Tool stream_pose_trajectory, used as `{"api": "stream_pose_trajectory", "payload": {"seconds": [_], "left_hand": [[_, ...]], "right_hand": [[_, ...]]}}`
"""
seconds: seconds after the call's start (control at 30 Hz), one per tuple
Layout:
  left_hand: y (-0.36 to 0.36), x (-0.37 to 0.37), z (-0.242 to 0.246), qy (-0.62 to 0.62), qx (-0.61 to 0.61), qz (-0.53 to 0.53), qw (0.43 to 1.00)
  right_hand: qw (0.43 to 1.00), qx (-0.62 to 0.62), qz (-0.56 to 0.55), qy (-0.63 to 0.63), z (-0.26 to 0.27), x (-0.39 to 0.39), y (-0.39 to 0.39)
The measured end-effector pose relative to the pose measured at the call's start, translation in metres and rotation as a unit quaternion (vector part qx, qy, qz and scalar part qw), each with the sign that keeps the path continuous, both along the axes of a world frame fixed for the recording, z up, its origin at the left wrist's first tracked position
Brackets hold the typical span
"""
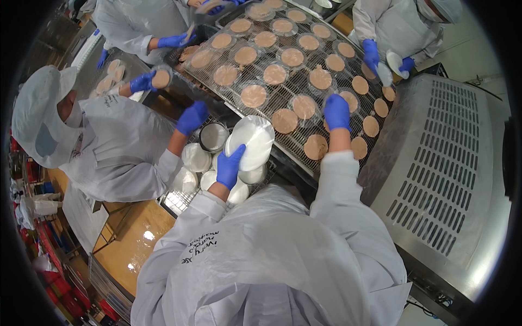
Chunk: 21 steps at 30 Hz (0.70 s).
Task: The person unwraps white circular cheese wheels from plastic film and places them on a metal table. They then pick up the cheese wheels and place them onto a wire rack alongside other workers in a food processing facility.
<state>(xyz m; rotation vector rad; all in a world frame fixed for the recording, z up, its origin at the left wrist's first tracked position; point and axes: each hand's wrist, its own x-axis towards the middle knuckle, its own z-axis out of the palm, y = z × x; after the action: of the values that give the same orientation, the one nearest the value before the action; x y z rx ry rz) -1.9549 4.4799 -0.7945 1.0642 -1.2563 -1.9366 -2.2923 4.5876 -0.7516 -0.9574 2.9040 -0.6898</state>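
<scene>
My left hand (229, 167), in a blue glove, grips a stack of thin round white sheets (252, 140), thumb on top. The stack is above a rack of round containers. My right hand (337, 113), also gloved, reaches over a wire-mesh conveyor belt (291, 130). Its fingertips are hidden by the back of the hand, among flat round tan patties, so its hold is unclear. Close to it lie one patty (320, 78) and another patty (349, 101). Clear round films lie on or around many patties; a bare patty (315, 147) sits at the near edge.
Below my left hand, a wire rack (175, 203) bears several white round stacks (196, 157) and a dark-rimmed round container (213, 137). A slotted steel housing (436, 163) borders the belt's right. Co-workers' gloved hands (193, 118) are at the left, with others (371, 57) across the belt.
</scene>
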Motion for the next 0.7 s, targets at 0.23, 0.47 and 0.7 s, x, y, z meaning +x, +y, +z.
{"api": "stream_pose_trajectory", "payload": {"seconds": [0.23,0.47,0.7], "left_hand": [[0.015,-0.02,-0.008,-0.029,-0.009,-0.025,0.999],[0.041,-0.035,-0.02,0.001,-0.015,-0.051,0.999],[0.059,-0.025,-0.029,-0.007,-0.008,-0.03,0.999]], "right_hand": [[0.972,-0.118,0.059,-0.193,0.001,0.058,0.038],[0.973,-0.215,0.078,0.012,-0.035,0.087,0.044],[0.974,-0.115,-0.05,0.187,-0.048,0.017,0.052]]}}
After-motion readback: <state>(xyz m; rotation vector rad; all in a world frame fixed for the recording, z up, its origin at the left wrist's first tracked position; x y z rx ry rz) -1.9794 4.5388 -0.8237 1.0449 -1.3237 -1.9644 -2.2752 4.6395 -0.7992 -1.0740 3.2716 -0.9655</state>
